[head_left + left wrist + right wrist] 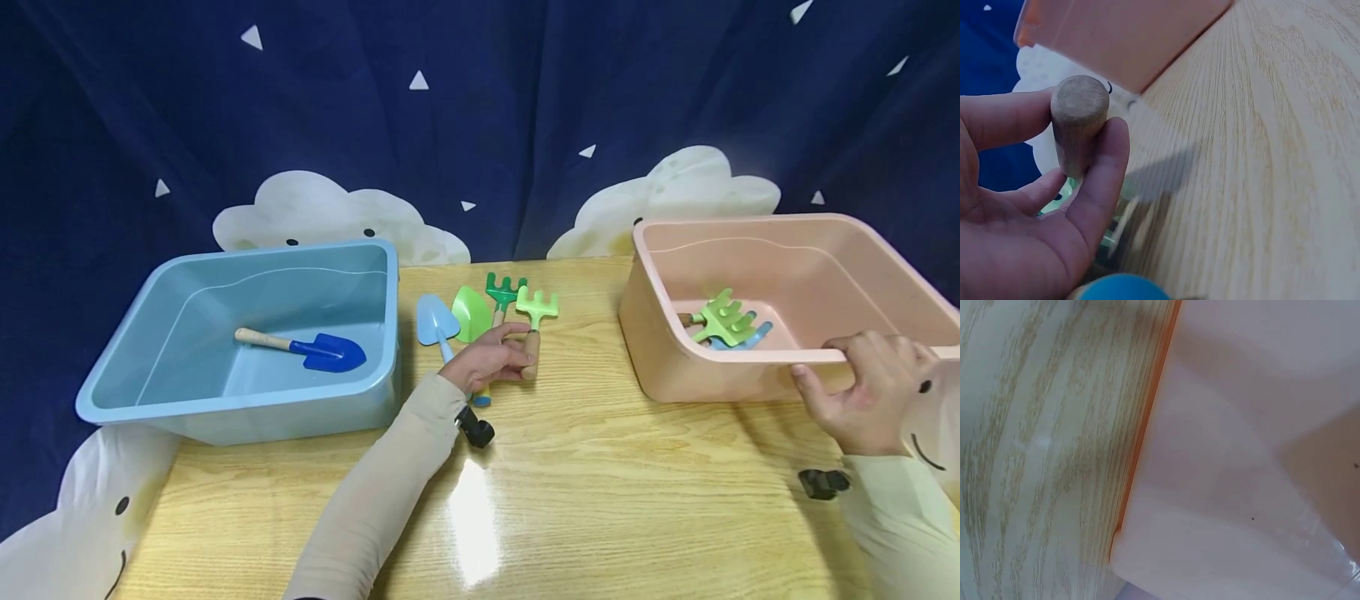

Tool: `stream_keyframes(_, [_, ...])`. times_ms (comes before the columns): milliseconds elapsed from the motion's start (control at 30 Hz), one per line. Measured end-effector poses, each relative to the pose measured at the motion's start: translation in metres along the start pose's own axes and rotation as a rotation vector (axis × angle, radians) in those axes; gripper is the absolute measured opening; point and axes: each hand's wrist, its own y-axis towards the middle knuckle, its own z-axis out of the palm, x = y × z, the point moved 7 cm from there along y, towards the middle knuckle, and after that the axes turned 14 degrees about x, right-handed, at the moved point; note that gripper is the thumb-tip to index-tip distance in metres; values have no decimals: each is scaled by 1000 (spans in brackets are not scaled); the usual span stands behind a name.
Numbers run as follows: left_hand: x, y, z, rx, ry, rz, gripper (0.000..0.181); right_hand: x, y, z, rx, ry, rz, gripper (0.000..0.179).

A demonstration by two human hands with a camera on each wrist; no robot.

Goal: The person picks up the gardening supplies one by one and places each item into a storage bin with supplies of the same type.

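My left hand pinches the wooden handle of a light green toy rake between thumb and fingers, at the middle of the table. Close to it lie a dark green rake, a light green shovel and a light blue shovel. My right hand grips the front rim of a pink bin, fingers over the edge and thumb outside. Inside that bin lie light green rakes and a light blue tool, partly overlapping. The right wrist view shows the bin's wall but no fingers.
A blue bin stands on the left with a dark blue shovel in it. Both bins rest on a wood-grain table. Behind hangs a dark blue curtain with white clouds and triangles.
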Motion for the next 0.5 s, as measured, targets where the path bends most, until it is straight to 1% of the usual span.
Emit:
stream_keyframes(200, [-5,0,3,7,-2,48,66,-3,-1,0,13,-8,5,76])
stream_keyframes(333, [-9,0,4,17,11,66,66,-4,-2,0,16,-6,5,76])
stream_keyframes(500, [-12,0,7,61,40,86,66,-5,-2,1,18,0,4,75])
